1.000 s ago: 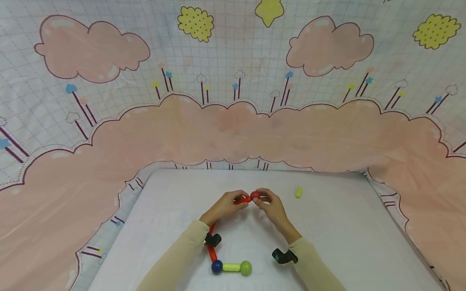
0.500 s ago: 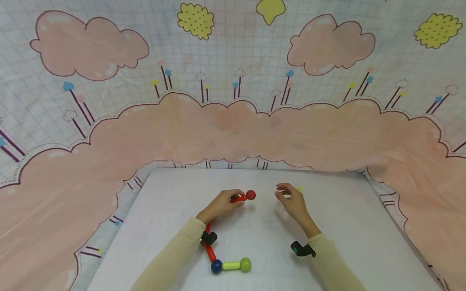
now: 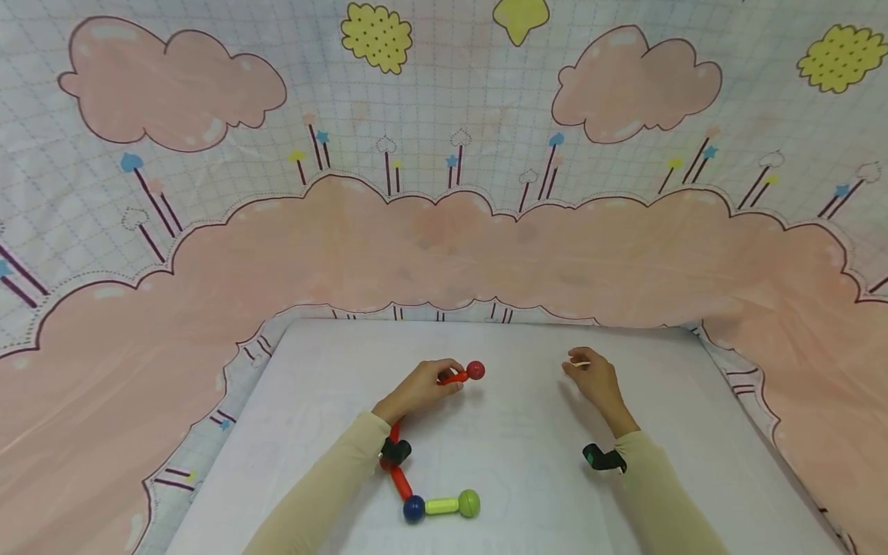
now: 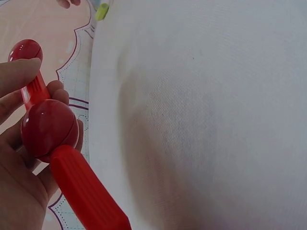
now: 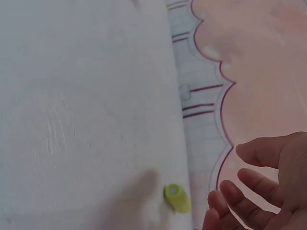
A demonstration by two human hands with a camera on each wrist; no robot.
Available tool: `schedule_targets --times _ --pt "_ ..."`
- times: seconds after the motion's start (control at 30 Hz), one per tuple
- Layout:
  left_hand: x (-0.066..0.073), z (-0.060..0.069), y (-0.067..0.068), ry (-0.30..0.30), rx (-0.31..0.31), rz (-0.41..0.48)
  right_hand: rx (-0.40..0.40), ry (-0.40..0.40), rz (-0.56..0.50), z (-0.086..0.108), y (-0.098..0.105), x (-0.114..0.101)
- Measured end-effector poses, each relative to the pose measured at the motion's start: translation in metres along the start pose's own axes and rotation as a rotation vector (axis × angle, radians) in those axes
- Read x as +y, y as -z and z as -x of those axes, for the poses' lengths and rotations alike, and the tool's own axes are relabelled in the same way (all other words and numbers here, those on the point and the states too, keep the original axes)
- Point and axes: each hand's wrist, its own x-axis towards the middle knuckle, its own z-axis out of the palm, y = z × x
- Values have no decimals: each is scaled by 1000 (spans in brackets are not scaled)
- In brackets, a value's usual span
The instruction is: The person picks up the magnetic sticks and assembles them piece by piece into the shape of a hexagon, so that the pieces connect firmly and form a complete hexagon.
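My left hand grips a red toy rod with a red ball on its far end. In the left wrist view another red ball sits by the palm, joined to a second red rod. The chain runs back under my left arm to a red rod, a blue ball, a light green rod and a green ball. Empty, my right hand hovers with loosely bent fingers near a loose yellow-green rod, which it hides in the head view.
A white table lies beneath everything. Behind and beside it hangs a patterned cloth with pink clouds. Each wrist wears a small black camera, such as the right wrist camera.
My right hand has let go of the red ball and moved right, over to the loose yellow-green rod. My left hand keeps its hold on the red rod and has shifted slightly left.
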Motion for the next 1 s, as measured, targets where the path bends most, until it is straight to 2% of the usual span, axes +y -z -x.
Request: schedule_targets --times 0.23,0.5,0.7,0.83,1.0 --pt "-2 1 0 17 1 18 -13 -55 22 -9 -1 10" --pt "-5 -1 -2 -9 3 29 -27 -183 61 -17 -4 18" --pt "-5 -2 -3 -13 -2 22 -44 -239 94 -26 -6 27" --pt "-3 -2 -3 4 -12 15 -62 -262 98 -30 -6 30" --pt "-1 0 -2 -8 -9 19 -71 -248 72 -32 -5 31"
